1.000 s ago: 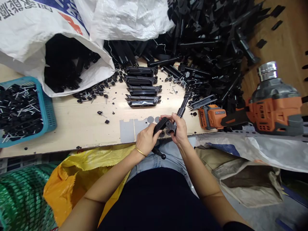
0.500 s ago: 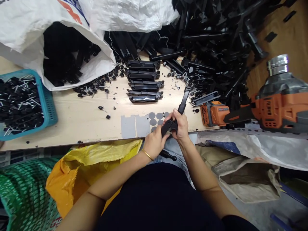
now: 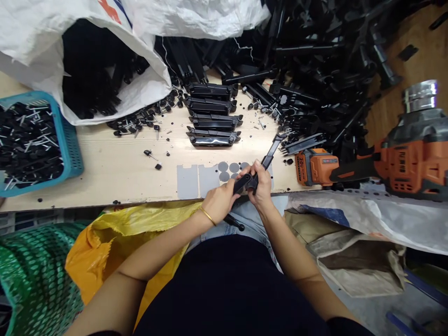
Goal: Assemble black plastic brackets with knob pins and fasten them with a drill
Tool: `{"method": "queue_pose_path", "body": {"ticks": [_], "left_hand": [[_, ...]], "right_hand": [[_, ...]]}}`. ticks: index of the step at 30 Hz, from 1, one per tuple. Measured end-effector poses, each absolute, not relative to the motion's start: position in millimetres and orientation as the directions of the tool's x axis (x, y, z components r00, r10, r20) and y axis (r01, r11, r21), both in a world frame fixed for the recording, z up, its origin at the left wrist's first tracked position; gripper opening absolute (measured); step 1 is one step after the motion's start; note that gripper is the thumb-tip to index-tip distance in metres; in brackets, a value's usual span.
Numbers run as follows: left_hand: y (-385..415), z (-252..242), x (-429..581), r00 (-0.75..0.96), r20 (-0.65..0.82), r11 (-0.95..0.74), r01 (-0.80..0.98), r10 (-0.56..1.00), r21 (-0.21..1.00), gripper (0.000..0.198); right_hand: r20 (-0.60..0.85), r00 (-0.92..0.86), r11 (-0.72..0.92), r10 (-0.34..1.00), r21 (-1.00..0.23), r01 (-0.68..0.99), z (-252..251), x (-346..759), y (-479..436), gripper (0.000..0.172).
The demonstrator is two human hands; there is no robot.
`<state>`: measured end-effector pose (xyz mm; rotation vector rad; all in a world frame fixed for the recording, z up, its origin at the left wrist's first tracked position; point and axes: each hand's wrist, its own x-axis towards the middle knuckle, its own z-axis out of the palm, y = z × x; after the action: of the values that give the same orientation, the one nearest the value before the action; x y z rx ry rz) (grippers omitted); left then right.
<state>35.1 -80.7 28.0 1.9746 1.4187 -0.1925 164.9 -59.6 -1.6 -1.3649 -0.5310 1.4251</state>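
Note:
Both my hands grip a long black plastic jointed arm (image 3: 269,159) at the table's front edge. My left hand (image 3: 220,201) is closed round its lower piece, fingers near the joint. Higher up, my right hand (image 3: 262,184) wraps round the same part, and the narrow end sticks out toward the pile at upper right. Another black rod with a round tip (image 3: 234,221) lies over my lap, below my left hand. Grey flat pads (image 3: 187,182) and grey discs (image 3: 224,176) lie on the wood beside my hands. Several similar black assemblies (image 3: 213,122) sit in a row beyond.
An orange cordless power tool (image 3: 413,161) rests at the right. A blue basket (image 3: 72,154) of black-headed screws stands at left, near a white sack (image 3: 147,93) of black parts. Loose black parts (image 3: 315,70) are heaped at the back right. A yellow sack (image 3: 140,217) hangs below the table edge.
The view has shifted slightly. Both hands keep hold of the black jointed arm, whose narrow end now leans a little further right. The rod over my lap appears slightly further left.

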Motion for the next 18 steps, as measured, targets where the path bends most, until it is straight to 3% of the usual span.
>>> {"method": "queue_pose_path", "body": {"ticks": [2,5,7,8,10,12,14,16,18], "left_hand": [[-57,21,20,0.464,-0.439,-0.271,0.860,0.769,0.432,0.029],[-19,8,4,0.531,-0.323,-0.429,0.838,0.784,0.337,0.023],[0,-1,1,0.572,-0.276,-0.508,0.817,0.772,0.272,0.020],[6,-5,2,0.594,-0.263,-0.537,0.802,0.760,0.261,0.020],[10,-9,4,0.645,-0.230,-0.577,0.759,0.728,0.302,0.030],[7,-11,3,0.693,-0.159,-0.599,0.697,0.703,0.394,0.042],[2,-11,-5,0.687,-0.061,-0.591,0.663,0.724,0.460,0.040],[0,-11,-23,0.589,0.027,-0.524,0.696,0.808,0.491,0.029],[4,-15,-51,0.400,0.088,-0.387,0.770,0.912,0.507,0.023]], "right_hand": [[-0.480,0.195,-0.431,0.856,-0.868,-0.245,-4,175,-63,0.048],[-0.656,-0.091,-0.653,0.749,-0.755,0.068,4,204,-64,0.049],[-0.677,-0.211,-0.626,0.705,-0.734,0.261,13,226,-54,0.047],[-0.627,-0.195,-0.548,0.755,-0.765,0.338,16,236,-44,0.045],[-0.390,-0.046,-0.312,0.920,-0.798,0.516,15,250,-11,0.035],[-0.057,0.079,-0.097,0.995,-0.671,0.735,3,255,33,0.023],[0.168,0.062,0.033,0.984,-0.505,0.862,-15,254,80,0.023],[0.226,-0.038,0.122,0.973,-0.371,0.921,-32,249,120,0.029],[0.183,-0.150,0.192,0.972,-0.239,0.952,-42,247,147,0.030]]}}
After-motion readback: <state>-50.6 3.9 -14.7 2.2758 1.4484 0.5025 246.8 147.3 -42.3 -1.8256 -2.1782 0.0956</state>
